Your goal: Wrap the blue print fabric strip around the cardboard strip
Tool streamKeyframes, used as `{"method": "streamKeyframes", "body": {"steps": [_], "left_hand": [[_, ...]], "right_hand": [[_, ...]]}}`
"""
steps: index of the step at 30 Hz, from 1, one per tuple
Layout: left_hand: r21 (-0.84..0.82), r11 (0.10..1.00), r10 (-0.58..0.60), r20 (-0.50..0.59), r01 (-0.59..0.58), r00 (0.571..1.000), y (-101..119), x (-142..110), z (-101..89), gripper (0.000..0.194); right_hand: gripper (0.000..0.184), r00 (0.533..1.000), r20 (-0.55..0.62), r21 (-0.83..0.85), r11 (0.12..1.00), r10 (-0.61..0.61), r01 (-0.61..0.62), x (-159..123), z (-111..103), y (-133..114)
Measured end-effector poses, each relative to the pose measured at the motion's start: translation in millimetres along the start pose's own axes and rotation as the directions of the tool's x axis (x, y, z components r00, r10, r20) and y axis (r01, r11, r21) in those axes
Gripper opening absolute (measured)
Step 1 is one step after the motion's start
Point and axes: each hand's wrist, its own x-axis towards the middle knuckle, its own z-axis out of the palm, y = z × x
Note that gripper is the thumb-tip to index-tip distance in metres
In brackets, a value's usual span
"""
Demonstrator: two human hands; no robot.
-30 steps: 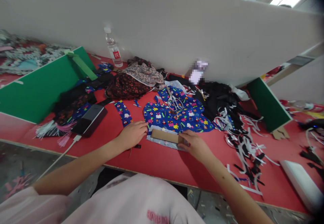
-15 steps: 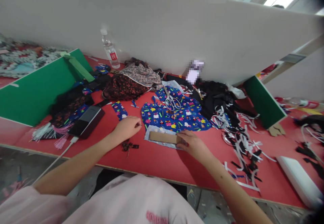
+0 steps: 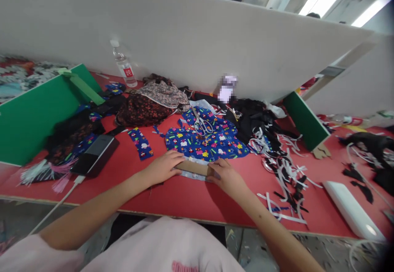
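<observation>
A brown cardboard strip [image 3: 193, 167] lies on a pale piece of cloth [image 3: 191, 175] on the red table [image 3: 191, 198]. My left hand [image 3: 162, 167] rests with its fingers flat on the strip's left end. At the right end, my right hand [image 3: 225, 175] presses down with fingers curled over the strip. Just behind them spreads blue patterned fabric [image 3: 205, 141] with scissors [image 3: 201, 124] on it.
A black phone [image 3: 95, 155] on a white cable lies at the left beside a small blue fabric strip [image 3: 140, 142]. Green boards [image 3: 37, 110] stand at both sides, a water bottle [image 3: 123, 65] at the back. Dark cloth heaps [image 3: 258, 120] and cut strips [image 3: 286, 173] fill the right.
My left hand moved right from the bare table back onto the cardboard strip's left end. My right hand stayed on the right end. The view shifted slightly to the right.
</observation>
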Motion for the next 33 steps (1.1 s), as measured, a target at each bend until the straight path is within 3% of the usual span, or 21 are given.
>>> {"method": "streamKeyframes", "body": {"steps": [4,8,16,20,23,27,30,33], "left_hand": [[-0.003,1.0,-0.016,-0.02,0.016,1.0,0,0,-1.4,0.044],[0.057,0.994,-0.087,-0.091,0.092,0.992,-7,9,-5.9,0.039],[0.207,0.972,-0.088,-0.108,0.109,0.99,-56,49,-7.6,0.039],[0.265,0.953,-0.111,-0.152,0.149,0.982,-66,68,-17.5,0.037],[0.287,0.945,-0.107,-0.175,0.154,0.979,-53,66,-28.7,0.033],[0.3,0.941,-0.095,-0.206,0.156,0.974,-15,39,-29.7,0.028],[0.188,0.982,0.047,-0.085,-0.031,0.995,12,18,-15.7,0.018],[0.066,0.993,0.103,-0.003,-0.102,0.995,25,11,-0.4,0.042]], "right_hand": [[0.048,0.998,-0.053,-0.002,1.0,-0.031,0.031,-2,4,0],[0.041,0.993,-0.055,0.069,0.992,-0.105,0.109,-2,9,-3],[0.038,0.988,-0.073,0.163,0.976,-0.137,0.147,-2,17,3],[0.04,0.991,-0.069,0.146,0.982,-0.114,0.123,-3,13,1],[0.042,0.993,-0.06,0.131,0.986,-0.099,0.106,-4,11,-2],[0.046,0.994,-0.053,0.161,0.981,-0.1,0.107,-4,8,-4],[0.039,0.993,-0.082,0.209,0.972,-0.088,0.104,-1,4,-2],[0.03,0.991,-0.126,0.202,0.977,-0.05,0.075,8,-1,4]]}}
